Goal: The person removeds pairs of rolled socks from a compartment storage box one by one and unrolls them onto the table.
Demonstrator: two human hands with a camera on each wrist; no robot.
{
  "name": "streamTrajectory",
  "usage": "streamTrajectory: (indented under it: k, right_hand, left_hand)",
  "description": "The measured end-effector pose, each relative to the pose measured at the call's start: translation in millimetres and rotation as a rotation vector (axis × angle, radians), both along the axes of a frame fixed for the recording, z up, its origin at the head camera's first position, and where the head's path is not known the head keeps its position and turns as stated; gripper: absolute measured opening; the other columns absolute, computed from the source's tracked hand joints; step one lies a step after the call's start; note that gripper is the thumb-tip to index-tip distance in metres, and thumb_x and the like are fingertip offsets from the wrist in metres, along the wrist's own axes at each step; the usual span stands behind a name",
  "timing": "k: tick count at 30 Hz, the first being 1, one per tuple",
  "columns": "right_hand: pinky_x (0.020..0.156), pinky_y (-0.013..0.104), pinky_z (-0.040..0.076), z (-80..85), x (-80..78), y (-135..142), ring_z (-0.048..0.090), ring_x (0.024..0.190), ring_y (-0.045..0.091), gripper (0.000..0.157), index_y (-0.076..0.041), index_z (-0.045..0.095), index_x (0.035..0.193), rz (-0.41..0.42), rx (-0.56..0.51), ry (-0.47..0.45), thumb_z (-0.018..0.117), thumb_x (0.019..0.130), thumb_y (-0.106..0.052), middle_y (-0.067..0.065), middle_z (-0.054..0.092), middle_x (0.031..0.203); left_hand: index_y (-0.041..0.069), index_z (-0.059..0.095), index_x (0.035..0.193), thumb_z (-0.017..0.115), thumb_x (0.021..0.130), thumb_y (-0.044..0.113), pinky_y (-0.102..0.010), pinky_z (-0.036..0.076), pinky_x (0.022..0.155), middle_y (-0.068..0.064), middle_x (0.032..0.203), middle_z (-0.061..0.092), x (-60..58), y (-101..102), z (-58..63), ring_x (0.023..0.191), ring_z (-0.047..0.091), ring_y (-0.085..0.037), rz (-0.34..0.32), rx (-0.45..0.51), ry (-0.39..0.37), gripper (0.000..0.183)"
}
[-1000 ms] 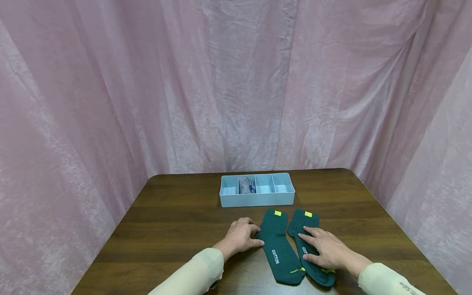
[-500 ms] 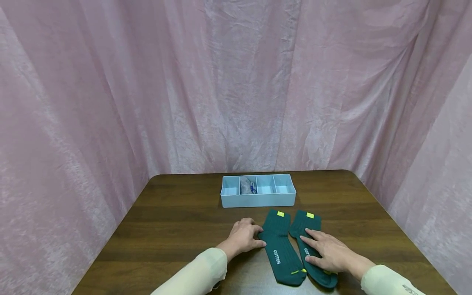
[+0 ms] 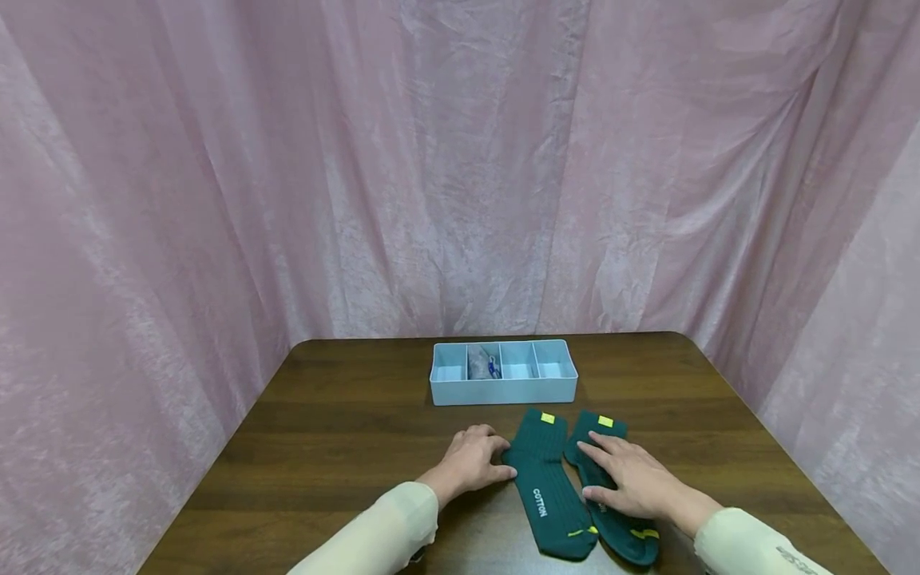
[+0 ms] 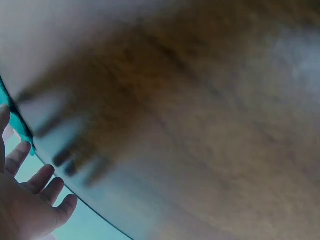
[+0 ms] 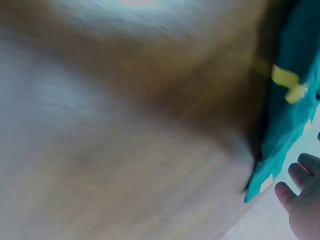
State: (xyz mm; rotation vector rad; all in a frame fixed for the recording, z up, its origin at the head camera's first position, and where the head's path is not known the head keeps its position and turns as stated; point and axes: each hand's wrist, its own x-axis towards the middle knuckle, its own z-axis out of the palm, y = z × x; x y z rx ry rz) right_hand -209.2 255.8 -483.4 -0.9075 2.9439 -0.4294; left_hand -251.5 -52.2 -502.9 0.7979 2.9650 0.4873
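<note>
Two dark green socks lie flat side by side on the table in the head view. The left sock [image 3: 541,487] shows white COTTON lettering and a yellow tag at its cuff. My left hand [image 3: 470,461] touches that sock's left edge with thumb and fingertips, fingers loosely bent. Over the right sock [image 3: 624,527] my right hand [image 3: 632,479] is spread with fingers fairly straight, covering part of it; whether it presses the fabric I cannot tell. The right wrist view shows a green sock [image 5: 287,120] beside the fingers. In the left wrist view the left hand [image 4: 30,200] is at the lower left.
A light blue box [image 3: 503,391] with several compartments stands behind the socks. One compartment holds a small grey bag [image 3: 478,363] with something blue. The brown wooden table [image 3: 345,447] has rounded far corners, and pink curtains [image 3: 460,200] hang behind it.
My right hand has shifted slightly away from me along the right sock, showing more of its yellow toe stripe. The left hand and the socks have stayed nearly in place.
</note>
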Motion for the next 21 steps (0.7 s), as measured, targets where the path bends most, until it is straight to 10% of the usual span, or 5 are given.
streamTrajectory:
  k: [21]
  right_hand:
    - [0.107, 0.065, 0.027, 36.7, -115.6, -28.6, 0.027, 0.139, 0.051, 0.086, 0.011, 0.03, 0.149, -0.296, -0.252, 0.025, 0.062, 0.095, -0.048, 0.034, 0.027, 0.153]
  left_hand:
    - [0.013, 0.069, 0.125, 0.069, 0.092, 0.043, -0.045, 0.044, 0.1, -0.005, 0.125, 0.063, -33.8, -27.6, 39.6, 0.118, 0.057, -0.024, 0.045, 0.166, 0.121, 0.044]
